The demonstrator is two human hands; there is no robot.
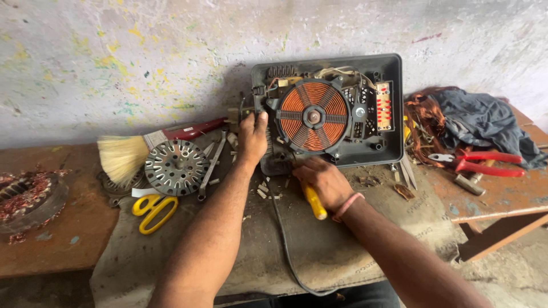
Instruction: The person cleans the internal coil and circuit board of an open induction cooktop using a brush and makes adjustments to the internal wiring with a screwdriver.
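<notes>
An opened grey induction cooker (394, 108) leans against the wall, its copper coil (313, 116) and circuit board exposed. My left hand (253, 138) grips the cooker's left edge and steadies it. My right hand (323, 181) is closed on a yellow-handled screwdriver (314, 202), its tip pointed into the lower left corner of the casing, hidden behind my fingers. A black power cord (283, 239) runs from the cooker toward me.
A brush (123, 157) with a red handle, a round metal motor plate (176, 167), a wrench (210, 168) and yellow scissors (153, 210) lie at left. A wound stator (25, 197) sits far left. Red pliers (482, 162), copper wire and dark cloth (485, 122) lie right.
</notes>
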